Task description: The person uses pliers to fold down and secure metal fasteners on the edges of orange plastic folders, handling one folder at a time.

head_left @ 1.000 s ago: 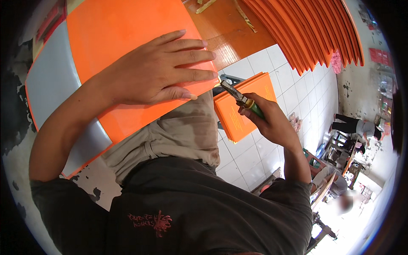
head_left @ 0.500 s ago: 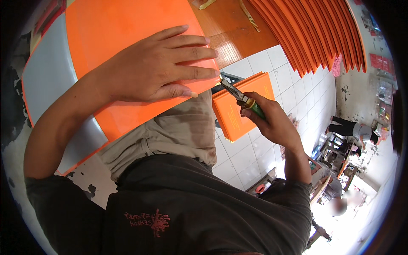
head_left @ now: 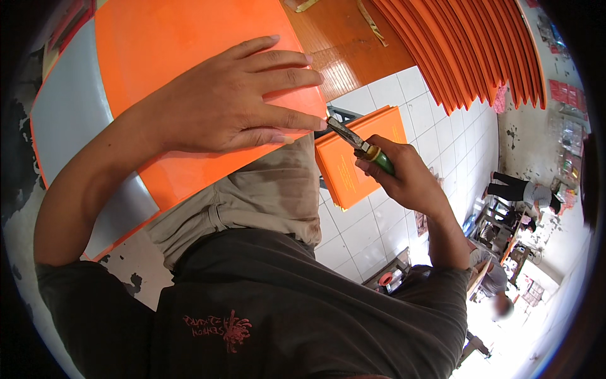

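Observation:
My left hand (head_left: 233, 104) lies flat, fingers spread, on a large glossy orange cover (head_left: 151, 38) with a grey band (head_left: 72, 104) across it. Its fingertips reach the cover's right edge. In my closed right hand (head_left: 410, 174) is a green-handled tool (head_left: 346, 134) with a long metal shank; its exact kind cannot be made out. The tool slants up and left, and its tip meets the cover's corner beside my left index finger. Part of the handle is hidden by my fingers.
Beneath the cover is a brown wooden tabletop (head_left: 353, 50) with narrow scraps on it. Many orange covers form a stack (head_left: 467, 44) at the upper right. Orange books (head_left: 360, 167) sit lower, above white floor tiles (head_left: 353, 234). Two people (head_left: 521, 191) are farther right.
My right hand and the tool have shifted very slightly, with the tip still at the corner. My right elbow has moved a little outward. The left hand stays nearly in place.

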{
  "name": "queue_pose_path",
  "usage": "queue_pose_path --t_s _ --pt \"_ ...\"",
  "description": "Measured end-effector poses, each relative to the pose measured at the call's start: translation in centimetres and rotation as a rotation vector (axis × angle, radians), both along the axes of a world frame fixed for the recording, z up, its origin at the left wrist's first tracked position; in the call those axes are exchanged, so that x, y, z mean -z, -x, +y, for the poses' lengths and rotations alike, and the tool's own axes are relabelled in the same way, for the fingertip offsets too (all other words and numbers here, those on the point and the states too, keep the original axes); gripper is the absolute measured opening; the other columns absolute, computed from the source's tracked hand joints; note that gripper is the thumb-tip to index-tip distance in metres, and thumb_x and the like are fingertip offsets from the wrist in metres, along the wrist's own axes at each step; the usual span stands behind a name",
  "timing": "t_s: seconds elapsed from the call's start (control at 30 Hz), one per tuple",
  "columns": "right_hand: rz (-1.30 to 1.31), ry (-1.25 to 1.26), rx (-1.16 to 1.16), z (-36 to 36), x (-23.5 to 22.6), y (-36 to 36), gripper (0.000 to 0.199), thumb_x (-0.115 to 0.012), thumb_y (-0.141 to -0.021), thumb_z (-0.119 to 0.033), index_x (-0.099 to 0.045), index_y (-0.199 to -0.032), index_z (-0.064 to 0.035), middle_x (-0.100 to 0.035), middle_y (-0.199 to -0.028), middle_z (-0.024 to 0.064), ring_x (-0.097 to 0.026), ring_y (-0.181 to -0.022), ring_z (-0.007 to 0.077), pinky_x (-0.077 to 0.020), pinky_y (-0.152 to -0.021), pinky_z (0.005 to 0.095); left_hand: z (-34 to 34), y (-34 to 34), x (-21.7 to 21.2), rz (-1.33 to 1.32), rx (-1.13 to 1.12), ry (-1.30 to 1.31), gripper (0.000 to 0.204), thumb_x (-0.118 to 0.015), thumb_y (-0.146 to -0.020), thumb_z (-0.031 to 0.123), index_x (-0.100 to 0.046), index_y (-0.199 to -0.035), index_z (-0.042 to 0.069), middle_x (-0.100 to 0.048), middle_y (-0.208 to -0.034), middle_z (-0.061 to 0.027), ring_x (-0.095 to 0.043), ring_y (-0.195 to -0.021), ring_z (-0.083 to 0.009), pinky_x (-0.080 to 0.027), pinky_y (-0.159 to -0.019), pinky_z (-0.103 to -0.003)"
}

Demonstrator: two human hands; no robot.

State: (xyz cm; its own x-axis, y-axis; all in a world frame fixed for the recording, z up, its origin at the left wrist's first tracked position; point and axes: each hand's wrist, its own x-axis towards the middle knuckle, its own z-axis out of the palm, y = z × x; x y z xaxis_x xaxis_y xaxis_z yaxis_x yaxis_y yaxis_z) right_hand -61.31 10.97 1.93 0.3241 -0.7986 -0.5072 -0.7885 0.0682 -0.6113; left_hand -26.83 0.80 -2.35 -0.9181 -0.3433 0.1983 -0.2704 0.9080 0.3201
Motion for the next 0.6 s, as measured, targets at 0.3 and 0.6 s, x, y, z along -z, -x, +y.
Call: queue_pose_path --t_s 0.3,0.6 --pt "0.085 -0.054 0.015 -0.3 0.0 -0.2 0.026 -0.079 -0.109 -0.022 -0.070 -0.116 0.0018 -0.062 -0.075 0.0151 -0.053 -0.065 0.0217 -0.0455 -0.065 0.0407 -0.1 0.0 0.1 0.000 0.004 0.000 0.046 -0.060 -0.108 0.052 -0.073 -0.150 0.038 -0.051 -0.173 -0.0064 -0.043 -0.164 -0.0305 -0.024 -0.140 -0.056" --pt "0.127 -0.085 0.069 -0.4 -0.2 -0.8 0.027 -0.080 -0.109 -0.022 -0.070 -0.117 0.0014 -0.057 -0.073 0.0108 -0.049 -0.066 0.0204 -0.0452 -0.066 0.0397 -0.1 0.1 -0.1 -0.001 0.007 -0.009 0.046 -0.064 -0.107 0.048 -0.073 -0.151 0.038 -0.052 -0.173 -0.0063 -0.044 -0.163 -0.0306 -0.026 -0.139 -0.057"
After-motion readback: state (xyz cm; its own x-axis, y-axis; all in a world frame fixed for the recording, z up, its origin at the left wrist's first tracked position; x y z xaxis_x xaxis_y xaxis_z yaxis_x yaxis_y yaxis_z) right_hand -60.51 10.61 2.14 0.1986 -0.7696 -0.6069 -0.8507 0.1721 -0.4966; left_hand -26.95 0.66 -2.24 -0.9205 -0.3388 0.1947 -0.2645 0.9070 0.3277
